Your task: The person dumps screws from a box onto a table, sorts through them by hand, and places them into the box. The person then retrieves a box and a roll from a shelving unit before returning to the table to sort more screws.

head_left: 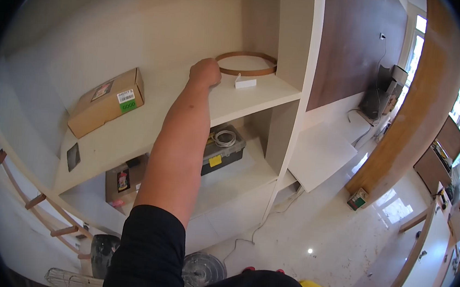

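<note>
My left hand point(206, 72) reaches out over the upper white shelf point(171, 99), its back toward me and its fingers curled closed. What the fingers hold, if anything, is hidden. Close against its right side lies a thin brown hoop point(247, 73), like a coiled strip, whose left edge meets the hand in view; I cannot tell whether it is gripped. A small white angled piece point(245, 83) sits in front of the hoop. Farther left on this shelf are a cardboard box point(107, 103) and a dark flat card point(73, 156). My right hand is out of view.
Below is a grey toolbox point(224, 156) with coiled white cable. A wooden ladder point(44, 204) leans at left. A white panel point(322, 154) stands right of the cabinet. A cable point(256, 230) runs across the debris-strewn floor, near a round clear lid point(204, 271) and a small box point(357, 199).
</note>
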`<state>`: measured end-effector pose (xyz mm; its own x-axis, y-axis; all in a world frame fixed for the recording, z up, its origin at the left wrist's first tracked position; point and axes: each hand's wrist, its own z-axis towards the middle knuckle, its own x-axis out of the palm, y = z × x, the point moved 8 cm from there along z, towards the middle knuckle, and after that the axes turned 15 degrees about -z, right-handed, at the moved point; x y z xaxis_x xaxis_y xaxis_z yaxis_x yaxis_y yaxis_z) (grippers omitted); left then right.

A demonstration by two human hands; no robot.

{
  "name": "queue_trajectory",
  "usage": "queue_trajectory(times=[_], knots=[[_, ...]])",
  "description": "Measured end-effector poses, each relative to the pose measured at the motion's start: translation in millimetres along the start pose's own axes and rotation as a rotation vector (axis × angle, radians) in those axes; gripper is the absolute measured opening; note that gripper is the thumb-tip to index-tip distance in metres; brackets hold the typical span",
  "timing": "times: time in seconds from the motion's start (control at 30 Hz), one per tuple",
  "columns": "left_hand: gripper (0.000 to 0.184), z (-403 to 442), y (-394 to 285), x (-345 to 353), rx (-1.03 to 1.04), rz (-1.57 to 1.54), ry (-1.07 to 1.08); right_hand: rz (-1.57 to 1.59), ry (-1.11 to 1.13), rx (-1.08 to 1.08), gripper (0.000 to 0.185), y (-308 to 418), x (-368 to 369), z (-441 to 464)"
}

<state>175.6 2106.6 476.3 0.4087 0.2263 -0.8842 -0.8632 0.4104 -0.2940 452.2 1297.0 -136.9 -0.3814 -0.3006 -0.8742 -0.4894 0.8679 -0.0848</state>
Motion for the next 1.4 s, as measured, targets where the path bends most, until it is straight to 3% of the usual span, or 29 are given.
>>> queue_trajectory(times=[0.1,0.17,0.2,0.23,0.27,0.3,0.33,0.37,0.4,0.47,0.57,0.67,0.8,0.93,0.97,1.13,1.3,1.4], knots=[[0.027,-15.1,-10.7,-13.3,0.011,0.016,-0.070,-0.019,0.016,-0.107,0.073,-8.3,-0.6,15.7],[0.024,-38.1,-30.9,-49.1,0.009,-0.106,-0.179,-0.079,0.034,-0.339,0.072,-17.7,14.4,53.4],[0.020,-64.1,-49.4,-71.4,0.122,-0.216,-0.410,-0.090,0.055,-0.502,0.072,-20.5,32.8,85.5],[0.017,-99.4,-68.8,-88.8,0.239,-0.319,-0.646,0.132,0.038,-0.338,0.064,-11.0,-10.1,81.4],[0.015,-142.6,-92.8,-90.2,0.394,-0.536,-0.700,0.492,0.028,-0.196,0.057,31.2,-81.2,55.1],[0.010,-186.1,-114.5,-78.7,0.392,-0.606,-0.748,0.740,0.075,-0.191,0.050,64.9,-121.1,46.4],[0.003,-230.6,-136.5,-51.3,0.490,-0.700,-0.678,0.966,0.161,-0.234,0.044,99.3,-154.9,37.0],[0.004,-271.5,-162.2,-4.8,0.579,-0.525,-0.654,1.146,0.306,-0.334,0.045,131.1,-170.7,37.1],[0.003,-318.0,-186.3,35.7,0.770,-0.764,-0.504,1.314,0.477,-0.412,0.045,162.3,-187.0,35.5],[0.008,-387.1,-225.7,132.1,0.895,-0.798,0.007,1.531,0.948,-0.604,0.045,222.4,-220.2,11.1],[0.018,-454.9,-232.6,234.7,0.802,-0.761,0.365,1.701,1.077,-0.574,0.045,285.8,-277.7,-43.5],[0.020,-472.5,-216.2,271.0,0.712,-0.732,0.377,1.549,1.043,-0.598,0.041,295.1,-246.9,-21.8],[0.019,-482.0,-206.5,293.8,0.556,-0.722,0.725,1.556,1.157,-0.413,0.036,282.8,-207.6,-5.2],[0.021,-474.5,-193.9,308.7,0.532,-0.767,0.655,1.479,1.163,-0.483,0.024,254.9,-178.2,15.9],[0.020,-466.1,-184.6,314.4,0.477,-0.865,0.546,1.471,1.098,-0.425,0.023,243.6,-171.9,21.3],[0.018,-421.4,-145.1,316.6,0.196,-1.020,0.434,1.450,0.897,-0.150,0.023,200.4,-161.3,14.6],[0.017,-424.3,-137.7,345.8,0.094,-0.918,0.472,1.541,0.786,-0.013,0.020,163.3,-138.2,8.3],[0.018,-460.0,-153.6,387.2,0.170,-0.841,0.673,1.622,0.724,0.016,0.023,137.7,-128.4,9.3]])
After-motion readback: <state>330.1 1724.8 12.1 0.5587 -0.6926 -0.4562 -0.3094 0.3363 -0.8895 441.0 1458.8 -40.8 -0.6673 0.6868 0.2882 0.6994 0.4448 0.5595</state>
